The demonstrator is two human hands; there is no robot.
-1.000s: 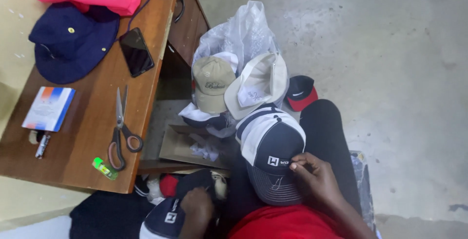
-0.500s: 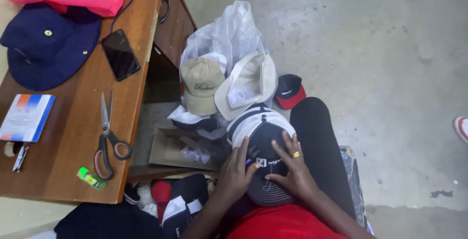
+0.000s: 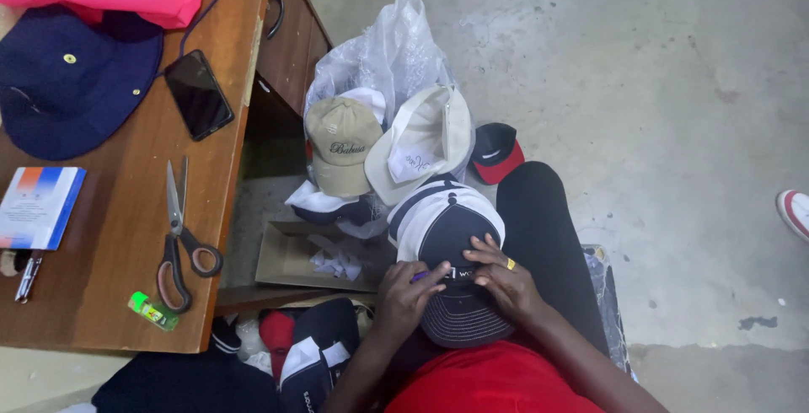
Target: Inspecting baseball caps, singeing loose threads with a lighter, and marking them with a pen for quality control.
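A navy and white cap [image 3: 445, 236] lies on my lap, its stitched brim toward me. My left hand [image 3: 406, 297] rests on the cap's front at the left and pinches a small purple object against it. My right hand [image 3: 502, 280], with a yellow ring on one finger, presses down on the cap's front panel and brim. Both hands touch the same cap. My black trouser leg [image 3: 539, 219] runs out beyond it.
A clear plastic bag [image 3: 383, 50] holds a tan cap [image 3: 341, 147], a white cap [image 3: 421, 139] and a red-black cap [image 3: 495, 153]. A wooden desk [image 3: 118, 236] on the left carries scissors [image 3: 179, 240], a phone [image 3: 198, 94], a navy hat [image 3: 72, 80], a green lighter [image 3: 152, 311]. A shoe [image 3: 794, 211] shows at right.
My left hand came up from the caps on the floor to the cap on my lap. Both hands now press on its front, and the view shifted left.
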